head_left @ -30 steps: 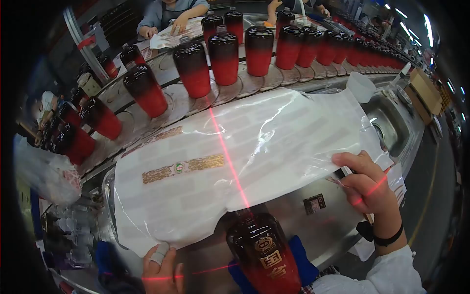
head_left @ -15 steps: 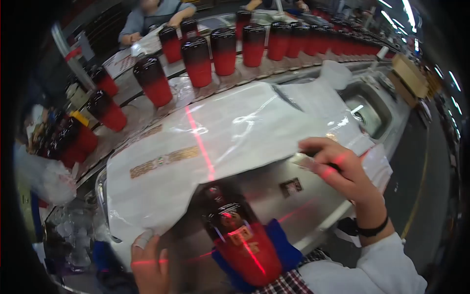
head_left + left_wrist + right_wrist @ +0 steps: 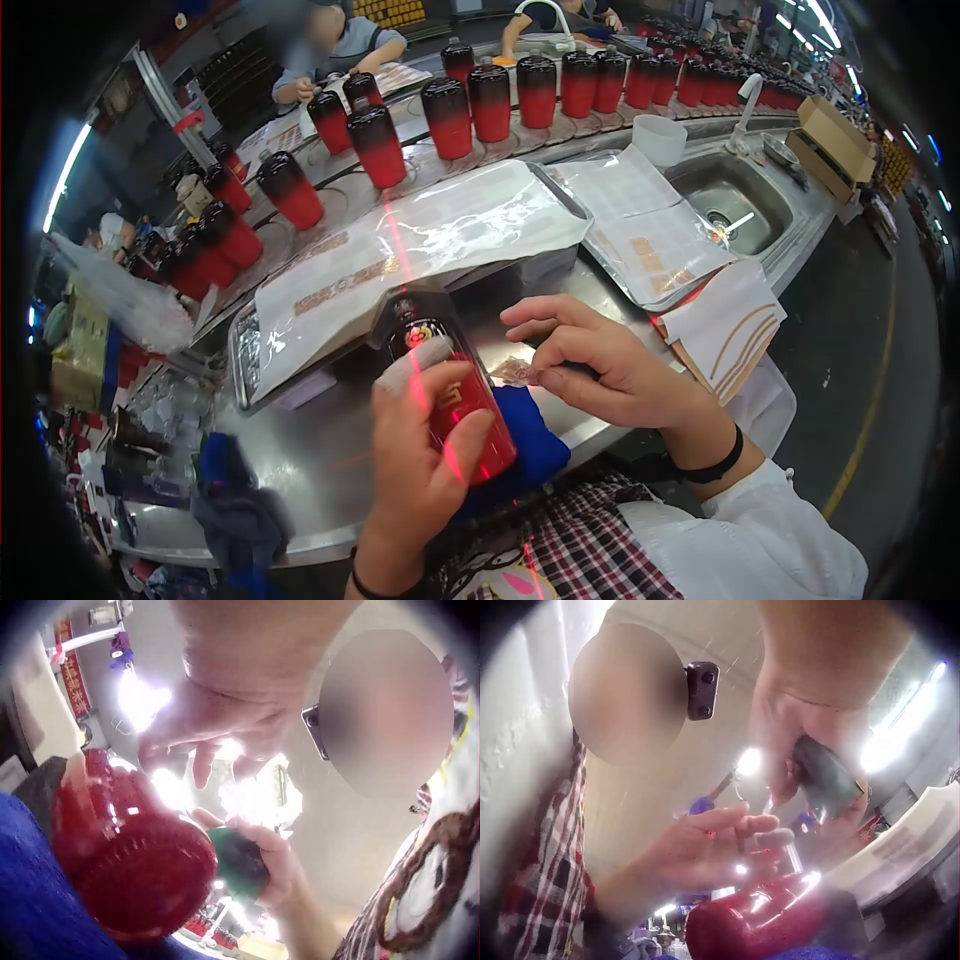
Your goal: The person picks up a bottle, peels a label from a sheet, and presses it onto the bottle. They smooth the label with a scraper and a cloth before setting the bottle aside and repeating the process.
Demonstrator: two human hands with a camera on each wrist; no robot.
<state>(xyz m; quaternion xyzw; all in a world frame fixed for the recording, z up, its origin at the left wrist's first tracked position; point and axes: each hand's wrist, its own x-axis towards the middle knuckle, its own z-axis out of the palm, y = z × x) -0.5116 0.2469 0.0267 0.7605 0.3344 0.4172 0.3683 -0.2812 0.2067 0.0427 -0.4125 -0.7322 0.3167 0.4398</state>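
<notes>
A red-and-black bottle [image 3: 495, 440] with gold lettering lies tilted on a blue cloth [image 3: 525, 432] at the near edge of the metal table, neck pointing away. Over its body hovers my left hand [image 3: 415, 465], fingers spread and loosely bent, with white tape round one finger. At the bottle's right side, my right hand [image 3: 600, 375] pinches a clear sticker [image 3: 512, 370] between thumb and fingers. The right wrist view shows a dark green object [image 3: 825, 780] tucked in that palm; I cannot tell its kind. A glossy white label sheet [image 3: 400, 265] lies beyond the bottle neck.
Several red-and-black bottles [image 3: 445, 118] stand on the conveyor behind. To the right are a tray with label sheets [image 3: 640, 235], a sink [image 3: 740, 200] and an open carton [image 3: 835, 140]. A plastic bag [image 3: 130, 290] sits at left. People work across the line.
My left hand has left the sheet's near corner and come over the bottle. My right hand has moved away from the sheet to the bottle's side with the clear sticker. The head view has shifted.
</notes>
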